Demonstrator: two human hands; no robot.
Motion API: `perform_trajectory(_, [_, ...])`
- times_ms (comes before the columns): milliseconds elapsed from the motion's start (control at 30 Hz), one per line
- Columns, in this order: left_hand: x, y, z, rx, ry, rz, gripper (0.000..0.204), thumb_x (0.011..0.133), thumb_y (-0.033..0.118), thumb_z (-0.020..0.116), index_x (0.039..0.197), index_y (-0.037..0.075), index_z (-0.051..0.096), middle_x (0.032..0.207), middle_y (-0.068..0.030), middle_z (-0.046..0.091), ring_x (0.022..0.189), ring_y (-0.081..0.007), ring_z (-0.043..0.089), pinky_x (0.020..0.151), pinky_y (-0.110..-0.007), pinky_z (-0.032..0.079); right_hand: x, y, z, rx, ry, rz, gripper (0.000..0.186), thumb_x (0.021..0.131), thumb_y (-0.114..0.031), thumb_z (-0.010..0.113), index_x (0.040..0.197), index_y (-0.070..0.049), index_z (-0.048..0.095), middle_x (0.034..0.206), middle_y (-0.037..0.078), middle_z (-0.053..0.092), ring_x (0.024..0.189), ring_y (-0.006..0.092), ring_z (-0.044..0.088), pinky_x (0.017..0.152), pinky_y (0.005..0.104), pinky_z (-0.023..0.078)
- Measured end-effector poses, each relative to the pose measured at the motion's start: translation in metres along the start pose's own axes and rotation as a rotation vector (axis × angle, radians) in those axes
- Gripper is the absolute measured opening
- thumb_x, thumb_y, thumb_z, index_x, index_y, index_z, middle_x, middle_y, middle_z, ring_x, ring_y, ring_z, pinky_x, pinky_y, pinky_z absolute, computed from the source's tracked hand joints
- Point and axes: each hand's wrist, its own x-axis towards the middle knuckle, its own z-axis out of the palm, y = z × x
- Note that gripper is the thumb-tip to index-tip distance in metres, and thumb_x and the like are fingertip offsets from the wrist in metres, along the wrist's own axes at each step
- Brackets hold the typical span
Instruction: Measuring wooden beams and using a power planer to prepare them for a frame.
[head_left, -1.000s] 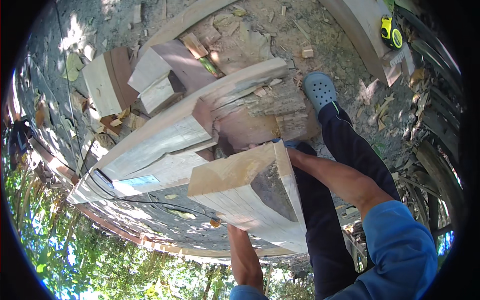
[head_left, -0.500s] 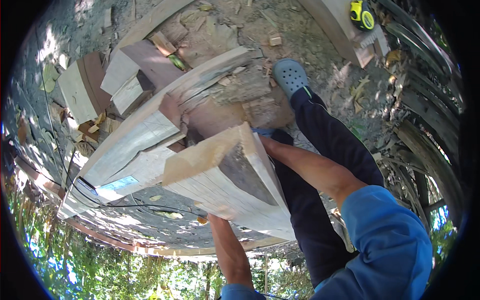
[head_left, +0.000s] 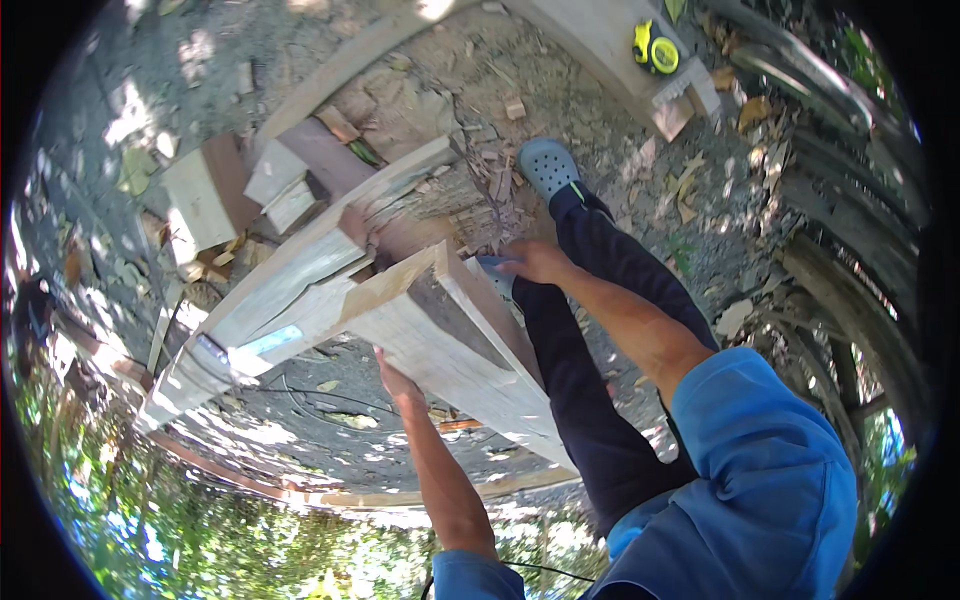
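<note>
A long, pale wooden beam [head_left: 450, 370] with a tan cut end stands slanting between my arms. My left hand [head_left: 398, 383] grips its left side, fingertips partly hidden behind it. My right hand [head_left: 535, 262] is just right of the beam's upper end, over my left shoe [head_left: 500, 283], fingers loosely extended; whether they touch anything is unclear. Behind the beam lies a long, split board [head_left: 280, 280] with a light blue rectangle [head_left: 270, 340] and a small dark object [head_left: 212, 350] on it. My right shoe [head_left: 545, 165] rests on the ground beside wood chips [head_left: 490, 200].
Several offcuts [head_left: 205, 195] lie at the upper left near a curved plank [head_left: 350, 60]. A yellow tape measure [head_left: 656, 48] sits on a board [head_left: 585, 45] at the upper right. Dry branches [head_left: 840, 300] line the right, a cable [head_left: 330, 392] crosses the ground, and foliage borders the bottom.
My right hand has come out from behind the beam to its right side. My left hand now shows lower on the beam's left. The view has shifted, moving the beam and legs leftward.
</note>
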Motion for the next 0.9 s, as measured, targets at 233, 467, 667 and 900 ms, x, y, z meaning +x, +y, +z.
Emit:
perform_trajectory(233, [-0.110,0.070,0.052,0.164,0.442,0.187,0.059,0.091,0.041,0.053,0.132,0.001,0.043,0.121,-0.0199,0.053,0.109,-0.0279,0.053,0.093,-0.036,0.040,-0.147,0.029,-0.229,-0.260,0.205,0.064,0.047,0.085,-0.047,0.056,0.099,-0.004,0.067,0.093,0.020,0.065,0.094,0.0377,0.060,0.083,0.0443,0.046])
perform_trajectory(467, [-0.146,0.054,0.081,0.132,0.251,0.227,0.061,0.087,0.035,0.058,0.130,-0.004,0.043,0.103,-0.0206,0.058,0.093,-0.0295,0.056,0.085,-0.037,0.043,-0.289,-0.007,-0.404,-0.613,0.498,0.132,0.049,0.085,-0.045,0.057,0.085,0.004,0.063,0.079,0.023,0.064,0.073,0.0394,0.063,0.064,0.0459,0.047])
perform_trajectory(667, [-0.226,0.120,0.111,-0.223,0.051,0.124,0.061,0.085,0.034,0.059,0.129,-0.006,0.043,0.096,-0.0165,0.061,0.084,-0.0249,0.057,0.080,-0.035,0.045,-0.375,-0.039,-0.449,-0.176,0.304,0.334,0.027,0.084,-0.025,0.061,0.096,-0.001,0.065,0.084,0.013,0.068,0.065,0.0208,0.067,0.056,0.0338,0.053])
perform_trajectory(900, [-0.246,0.028,0.044,0.537,0.324,0.679,0.033,0.089,0.027,0.054,0.114,0.007,0.060,0.095,-0.0103,0.057,0.074,-0.0236,0.061,0.055,-0.035,0.053,-0.279,-0.106,-0.493,-0.805,-0.169,-0.485,0.031,0.083,-0.038,0.059,0.089,-0.009,0.068,0.078,0.006,0.067,0.075,0.0184,0.066,0.073,0.0381,0.052])
